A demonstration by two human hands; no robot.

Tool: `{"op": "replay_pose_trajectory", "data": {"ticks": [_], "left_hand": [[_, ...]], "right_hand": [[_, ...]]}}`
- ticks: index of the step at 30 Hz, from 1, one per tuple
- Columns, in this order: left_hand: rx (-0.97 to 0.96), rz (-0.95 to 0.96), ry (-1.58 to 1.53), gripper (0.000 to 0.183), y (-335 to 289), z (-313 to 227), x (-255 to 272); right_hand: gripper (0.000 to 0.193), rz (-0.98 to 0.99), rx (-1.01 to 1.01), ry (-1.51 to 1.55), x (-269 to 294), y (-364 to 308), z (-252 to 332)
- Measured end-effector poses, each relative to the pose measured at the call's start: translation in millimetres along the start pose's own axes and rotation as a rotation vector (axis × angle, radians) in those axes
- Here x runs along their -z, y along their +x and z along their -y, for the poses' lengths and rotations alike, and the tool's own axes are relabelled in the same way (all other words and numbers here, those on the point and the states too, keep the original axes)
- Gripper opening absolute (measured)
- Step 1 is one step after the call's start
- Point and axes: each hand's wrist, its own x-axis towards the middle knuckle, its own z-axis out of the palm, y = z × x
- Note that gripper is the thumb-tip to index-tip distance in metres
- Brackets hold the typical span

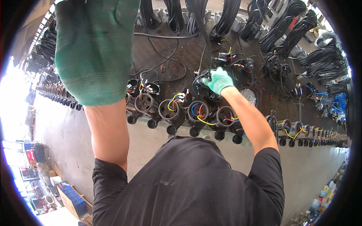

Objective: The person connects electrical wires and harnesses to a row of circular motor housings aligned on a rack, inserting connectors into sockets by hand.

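My left hand, in a green knitted glove, is raised large at the upper left. Its fingers run out of the top of the picture, so their pose is hidden. Over the dark bench my right hand, gloved in pale green, is closed at a dark part with a black cable, partly covered by the fingers. Just below it stand grey round motor housings, one with blue, red and yellow wires. Beside them, another housing holds a bunch of coloured wires with white connectors.
Coiled black cables lie along the bench's far side. A dish of small clear pieces is right of my right hand. Wired parts and loose cables spread over the dark bench top. Blue-wired pieces lie far right.
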Motion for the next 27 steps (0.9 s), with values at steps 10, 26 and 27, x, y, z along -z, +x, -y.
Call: {"op": "replay_pose_trajectory", "data": {"ticks": [10, 26, 27], "left_hand": [[0.574, -0.857, -0.461, 0.051, -54.2, -55.8, 37.9], [1.107, -0.278, 0.015, 0.073, -170.4, 20.4, -42.0], [1.064, -0.286, 0.088, 0.075, -169.6, 24.9, -50.9]], "right_hand": [[0.042, 0.006, 0.025, 0.697, 29.2, 42.0, -70.0], [0.035, -0.813, 0.511, 0.627, 124.6, -18.9, 37.6], [0.038, -0.75, 0.526, 0.525, 136.1, -25.1, 49.1]]}}
